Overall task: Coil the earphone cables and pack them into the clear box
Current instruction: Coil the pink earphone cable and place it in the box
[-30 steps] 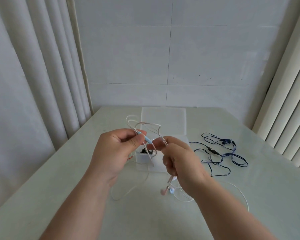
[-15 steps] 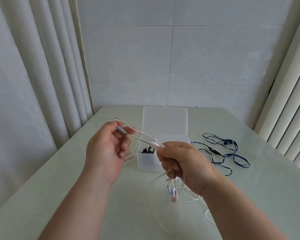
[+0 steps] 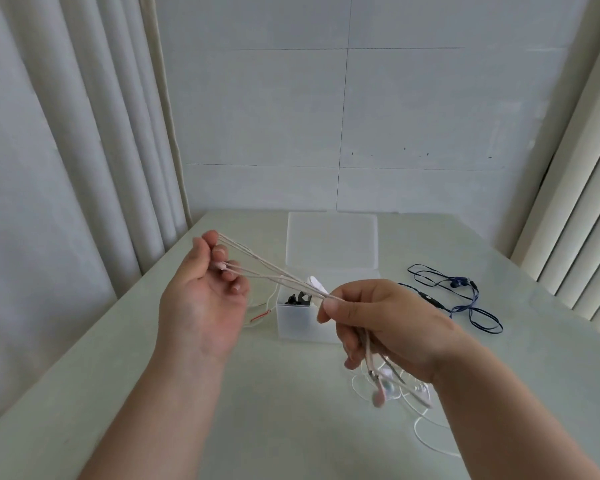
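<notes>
Nearest, on the table (image 3: 84, 393), well in front of the clear box (image 3: 293, 325) and to its right: white cable (image 3: 426, 441), loose, uncoiled, partly hidden under the right forearm. Just above it, dangling and blurred: pink earbuds (image 3: 380, 393).

Right hand (image 3: 388, 327), raised in front of the box: thumb and forefinger pinched on a bundle of pale pink cable (image 3: 274, 273) strands, remaining fingers curled round the hanging tail. Left hand (image 3: 201, 306), raised left of the box: fingers bent, far ends of the same strands hooked over the fingertips. Strands drawn taut between both hands, passing over the box's near left corner. Judged as long loops in the making, not yet a finished coil.

Box open. Inside: black earphones (image 3: 297, 299), counted as one set packed; further contents not readable through the frosted wall. Just left of the box, on the table: thin cable with a red section (image 3: 262, 315), loose; whether a separate set, cannot tell. Right of the box, well apart: dark blue earphones (image 3: 465, 299), sprawled and uncoiled. Behind the box: lid (image 3: 331, 240), folded back.

Assessment: well under half done. Outstanding: finishing and packing the pink coil, then coiling and packing the white, red-marked and blue cables.
</notes>
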`<state>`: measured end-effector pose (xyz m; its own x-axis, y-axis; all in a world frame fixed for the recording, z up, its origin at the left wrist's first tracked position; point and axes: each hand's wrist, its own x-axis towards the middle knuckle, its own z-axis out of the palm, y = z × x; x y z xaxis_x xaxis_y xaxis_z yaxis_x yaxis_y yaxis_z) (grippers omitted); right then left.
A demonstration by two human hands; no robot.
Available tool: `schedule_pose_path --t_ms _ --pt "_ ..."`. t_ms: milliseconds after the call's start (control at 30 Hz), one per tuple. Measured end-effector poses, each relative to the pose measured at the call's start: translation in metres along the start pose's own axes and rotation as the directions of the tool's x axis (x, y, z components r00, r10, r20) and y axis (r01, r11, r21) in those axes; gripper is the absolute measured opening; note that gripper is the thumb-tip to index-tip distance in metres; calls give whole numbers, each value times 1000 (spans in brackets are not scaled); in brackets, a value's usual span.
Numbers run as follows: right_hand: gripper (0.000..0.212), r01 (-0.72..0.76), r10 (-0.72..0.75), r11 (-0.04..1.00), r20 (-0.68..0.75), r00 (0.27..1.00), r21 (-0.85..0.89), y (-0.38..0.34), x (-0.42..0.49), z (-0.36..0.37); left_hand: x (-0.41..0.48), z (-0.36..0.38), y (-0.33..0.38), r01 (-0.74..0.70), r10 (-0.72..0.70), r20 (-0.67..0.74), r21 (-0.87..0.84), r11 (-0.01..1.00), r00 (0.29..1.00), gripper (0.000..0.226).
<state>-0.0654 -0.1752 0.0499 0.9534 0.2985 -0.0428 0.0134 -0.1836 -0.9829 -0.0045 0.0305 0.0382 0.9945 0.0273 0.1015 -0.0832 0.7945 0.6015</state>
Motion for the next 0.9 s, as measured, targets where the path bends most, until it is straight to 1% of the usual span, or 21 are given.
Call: schedule_pose_path --t_ms 67,133,200,267,400,500,567,633,667,733,800,833,900 --pt "24 -12 9 998 -46 999 -55 0 -1 0 -1 1 -1 -28 28 -22 20 999 999 18" --pt "29 -52 32 982 -109 993 -179 1 0 3 -3 4 -4 -52 54 -44 54 997 998 27" --pt "32 -110 63 937 -151 987 -331 4 4 4 -5 8 -7 -74 79 -64 85 994 995 32" --pt "35 -141 77 907 -173 982 -398 7 7 6 -7 10 -10 -84 92 -97 87 993 991 34" --pt "39 -134 79 903 -148 986 -409 6 7 8 -9 12 -13 -88 93 -172 35 995 981 35" --pt "35 -117 75 869 -105 992 -481 6 7 12 -6 9 -16 -75 67 -231 -25 997 971 25" --pt "30 -110 82 865 -78 994 -490 8 8 13 -6 8 -14 -65 48 -180 -93 994 983 20" --pt "23 -133 116 879 -65 991 -458 9 7 12 -5 6 -8 -91 73 -138 -126 988 988 19" --pt "21 -135 120 890 -60 991 -437 10 8 11 -4 5 -5 -108 89 -145 -124 986 985 18" --pt "20 -127 109 908 -68 992 -400 10 8 9 0 2 -2 -111 97 -194 -65 992 976 14" --pt "21 -150 106 903 -129 986 -404 8 8 9 3 1 -2 -90 89 -231 7 996 969 12" --pt "22 -161 100 895 -163 982 -417 7 8 9 3 1 -3 -82 84 -239 21 996 967 15" --pt "25 -155 84 885 -177 981 -438 6 7 9 3 -1 -3 -65 68 -233 20 998 970 26"
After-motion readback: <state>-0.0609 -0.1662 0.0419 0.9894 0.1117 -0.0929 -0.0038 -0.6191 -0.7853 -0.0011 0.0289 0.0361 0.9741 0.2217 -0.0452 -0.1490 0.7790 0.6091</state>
